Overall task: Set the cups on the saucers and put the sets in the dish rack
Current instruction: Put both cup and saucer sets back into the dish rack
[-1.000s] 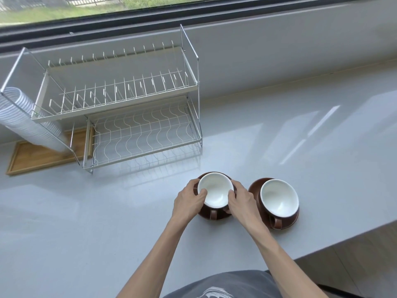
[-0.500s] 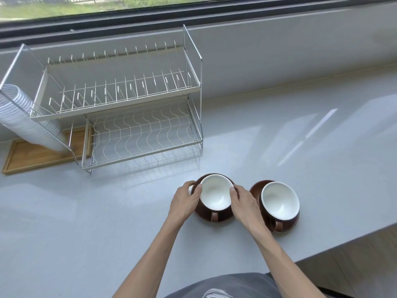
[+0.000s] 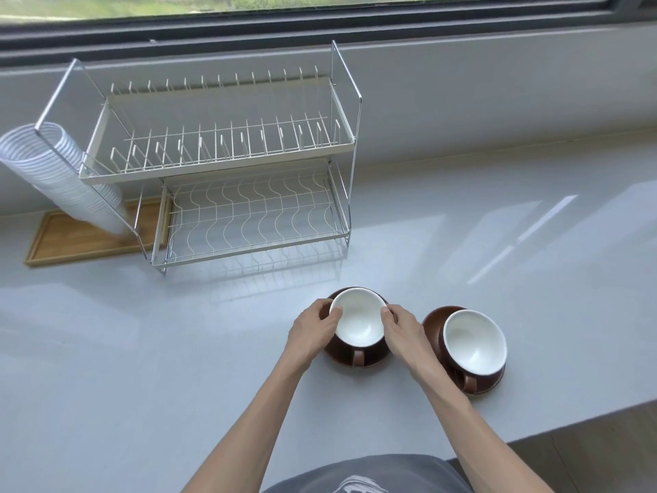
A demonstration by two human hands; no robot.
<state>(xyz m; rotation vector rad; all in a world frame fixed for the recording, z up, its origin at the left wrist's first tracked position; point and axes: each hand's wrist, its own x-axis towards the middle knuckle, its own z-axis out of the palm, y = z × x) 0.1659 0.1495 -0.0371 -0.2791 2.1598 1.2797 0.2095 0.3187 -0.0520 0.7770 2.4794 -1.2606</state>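
Two-tier chrome wire dish rack (image 3: pixel 249 193): empty, well beyond the sets. Brown round ceramic saucer (image 3: pixel 356 354): to be gripped by both edges and kept level. White-lined brown cup (image 3: pixel 358 321): seated on it, clasped between left hand (image 3: pixel 313 332) and right hand (image 3: pixel 403 330), fingers curled at the rim.

Glossy cups (image 3: pixel 359 320), metal-wire rack (image 3: pixel 249 208), wooden tray (image 3: pixel 71 240).

One wide-angle camera on my head looks forward and down over the grey table (image 3: pixel 106 350), close enough that my forearms rise from the bottom edge and my hands (image 3: pixel 313 330) sit just below centre. The rack (image 3: pixel 227 165) stands farther off, upper left, against the window sill (image 3: pixel 462 33) along the top. No second view.
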